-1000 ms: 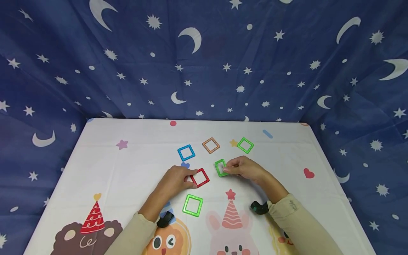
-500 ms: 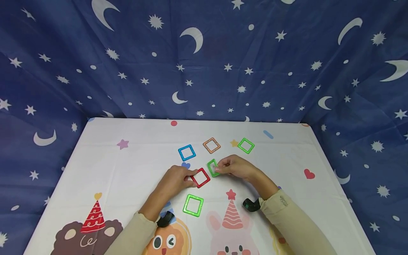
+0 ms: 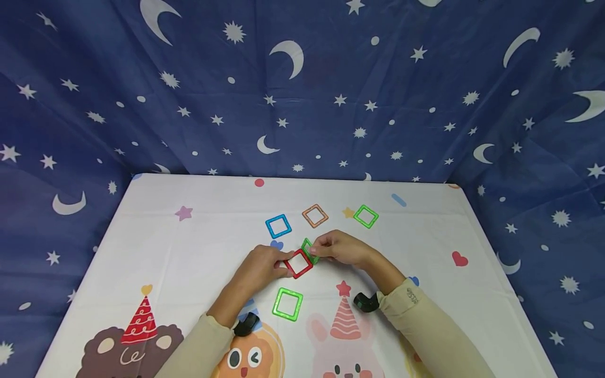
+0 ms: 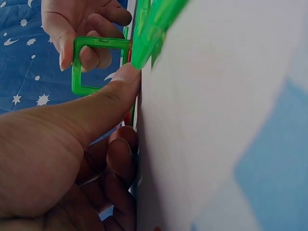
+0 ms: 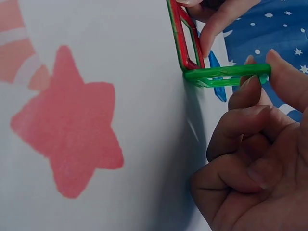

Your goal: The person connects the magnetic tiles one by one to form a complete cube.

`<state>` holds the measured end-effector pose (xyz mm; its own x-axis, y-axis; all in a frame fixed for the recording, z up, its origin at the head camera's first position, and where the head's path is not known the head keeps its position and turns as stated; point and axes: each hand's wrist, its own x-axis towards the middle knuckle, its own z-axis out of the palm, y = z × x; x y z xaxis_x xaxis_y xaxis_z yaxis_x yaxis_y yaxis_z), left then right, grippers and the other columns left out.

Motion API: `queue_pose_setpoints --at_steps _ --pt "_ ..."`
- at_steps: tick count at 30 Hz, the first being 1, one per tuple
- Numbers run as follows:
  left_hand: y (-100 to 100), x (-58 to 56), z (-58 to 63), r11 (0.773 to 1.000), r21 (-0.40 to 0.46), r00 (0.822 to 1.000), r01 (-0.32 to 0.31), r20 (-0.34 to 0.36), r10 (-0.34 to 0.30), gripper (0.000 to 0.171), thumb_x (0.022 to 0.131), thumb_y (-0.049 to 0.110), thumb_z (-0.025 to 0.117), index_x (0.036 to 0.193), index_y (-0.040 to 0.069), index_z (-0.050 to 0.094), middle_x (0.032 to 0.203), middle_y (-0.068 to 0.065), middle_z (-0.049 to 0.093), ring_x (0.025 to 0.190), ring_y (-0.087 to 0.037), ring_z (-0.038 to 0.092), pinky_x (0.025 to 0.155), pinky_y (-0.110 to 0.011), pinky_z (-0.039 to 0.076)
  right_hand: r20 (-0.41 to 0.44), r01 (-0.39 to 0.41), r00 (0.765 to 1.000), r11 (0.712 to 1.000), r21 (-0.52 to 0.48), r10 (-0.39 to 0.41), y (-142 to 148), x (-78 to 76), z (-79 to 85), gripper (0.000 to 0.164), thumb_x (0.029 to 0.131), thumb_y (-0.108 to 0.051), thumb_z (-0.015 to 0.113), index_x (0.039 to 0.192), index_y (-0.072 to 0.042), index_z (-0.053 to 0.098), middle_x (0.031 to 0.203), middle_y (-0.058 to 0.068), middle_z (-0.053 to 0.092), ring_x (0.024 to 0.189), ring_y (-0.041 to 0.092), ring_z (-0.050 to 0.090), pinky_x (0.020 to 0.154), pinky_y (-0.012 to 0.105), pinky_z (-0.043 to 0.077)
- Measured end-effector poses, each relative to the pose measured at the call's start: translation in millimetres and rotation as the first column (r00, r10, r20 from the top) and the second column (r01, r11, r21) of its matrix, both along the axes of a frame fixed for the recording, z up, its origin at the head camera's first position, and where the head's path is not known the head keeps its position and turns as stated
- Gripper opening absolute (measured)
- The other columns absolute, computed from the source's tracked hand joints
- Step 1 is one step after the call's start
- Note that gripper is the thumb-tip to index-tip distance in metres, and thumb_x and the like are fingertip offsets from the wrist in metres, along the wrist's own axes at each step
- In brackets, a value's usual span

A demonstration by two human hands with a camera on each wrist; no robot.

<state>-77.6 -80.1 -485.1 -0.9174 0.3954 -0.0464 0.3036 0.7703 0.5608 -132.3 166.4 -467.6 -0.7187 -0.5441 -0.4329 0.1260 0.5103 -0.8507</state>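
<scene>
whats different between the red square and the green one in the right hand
The red square lies flat; the green square stands roughly upright. The left hand holds the red square, the right hand the green square. Both are open-centred frames, and their edges appear to meet.

Red square [image 3: 304, 272] blocks my right grip [image 3: 341, 247] leftward, my left grip [image 3: 263, 264] just beyond. Far side: blue square [image 3: 282, 234], orange square [image 3: 321, 221], far green square [image 3: 361, 222], gaps between. Near side: near green square [image 3: 276, 300]. Wide lane rightward over worktop [image 3: 416, 239].
</scene>
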Motion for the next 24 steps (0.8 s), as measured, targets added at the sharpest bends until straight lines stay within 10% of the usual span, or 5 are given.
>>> queue_pose_setpoints --at_steps 13,24 --pt "-1 -1.6 -1.0 0.999 0.031 0.999 -0.031 -0.031 0.032 0.039 0.081 0.028 0.087 0.116 0.014 0.078 0.089 -0.003 0.079 0.066 -0.007 0.048 0.058 -0.021 0.036 -0.132 0.007 0.991 0.998 0.061 0.002 6 9.6 -1.2 0.019 0.088 -0.031 0.081 0.098 -0.016 0.078 0.076 -0.002 0.06 0.071 0.013 0.05 0.063 0.026 0.04" --pt "0 -1.4 -3.5 0.991 0.1 0.995 -0.087 -0.03 0.091 0.03 0.085 0.028 0.084 0.111 0.013 0.081 0.094 -0.003 0.079 0.08 -0.009 0.063 0.069 -0.026 0.048 -0.241 -0.008 0.97 0.995 0.102 0.033 6 12.2 -4.8 0.017 0.099 -0.031 0.068 0.111 -0.025 0.078 0.095 -0.003 0.072 0.083 0.014 0.059 0.068 0.026 0.046"
